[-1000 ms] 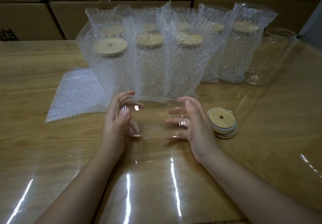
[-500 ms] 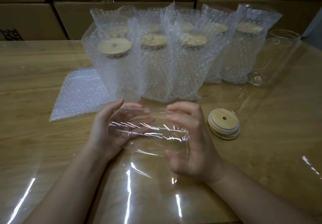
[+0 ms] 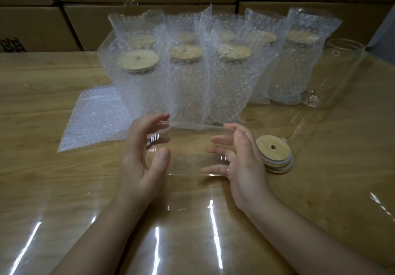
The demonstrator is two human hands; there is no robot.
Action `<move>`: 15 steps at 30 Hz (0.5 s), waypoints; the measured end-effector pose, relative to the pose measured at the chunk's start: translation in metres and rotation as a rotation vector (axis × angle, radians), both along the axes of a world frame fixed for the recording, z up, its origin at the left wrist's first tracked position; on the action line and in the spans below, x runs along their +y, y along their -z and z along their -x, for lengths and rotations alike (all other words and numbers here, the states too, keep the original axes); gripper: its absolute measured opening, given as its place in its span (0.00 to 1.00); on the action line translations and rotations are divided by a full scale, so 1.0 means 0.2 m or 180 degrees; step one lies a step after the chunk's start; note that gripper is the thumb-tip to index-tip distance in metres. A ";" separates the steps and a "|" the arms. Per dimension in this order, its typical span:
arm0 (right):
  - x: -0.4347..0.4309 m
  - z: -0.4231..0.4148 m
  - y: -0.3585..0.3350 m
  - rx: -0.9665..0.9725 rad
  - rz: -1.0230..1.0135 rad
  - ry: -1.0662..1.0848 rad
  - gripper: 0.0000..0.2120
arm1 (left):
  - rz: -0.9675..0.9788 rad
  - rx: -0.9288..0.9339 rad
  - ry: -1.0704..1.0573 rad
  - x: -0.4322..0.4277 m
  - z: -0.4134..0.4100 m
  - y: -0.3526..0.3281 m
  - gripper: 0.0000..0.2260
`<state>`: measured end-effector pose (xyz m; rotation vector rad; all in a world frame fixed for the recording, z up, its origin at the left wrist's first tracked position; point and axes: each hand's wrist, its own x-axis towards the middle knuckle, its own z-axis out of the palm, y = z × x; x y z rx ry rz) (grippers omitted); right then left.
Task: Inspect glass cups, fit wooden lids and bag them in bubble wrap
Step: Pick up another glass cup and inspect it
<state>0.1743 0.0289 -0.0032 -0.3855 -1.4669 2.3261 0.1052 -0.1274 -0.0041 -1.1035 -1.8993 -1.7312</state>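
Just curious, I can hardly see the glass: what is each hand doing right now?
Left hand: holding the glass cup by one end, fingers curled round it.
Right hand: holding the cup's other end.

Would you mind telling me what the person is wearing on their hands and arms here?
Nothing that shows: the left hand and right hand are ungloved, with no rings to be seen. The left forearm and right forearm are bare to the picture's edge, with no sleeve, watch or bracelet in view.
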 end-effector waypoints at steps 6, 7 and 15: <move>0.01 0.00 -0.01 0.0107 -0.0406 0.0094 0.14 | -0.0288 -0.0900 0.0080 0.03 -0.01 -0.01 0.13; 0.02 -0.01 -0.01 0.0209 -0.0611 0.0146 0.15 | -0.0400 -0.1301 0.0175 0.04 -0.02 -0.01 0.12; -0.01 -0.07 -0.03 0.1234 -0.1947 0.0577 0.17 | -0.0179 -0.3552 0.1240 -0.02 0.04 -0.08 0.15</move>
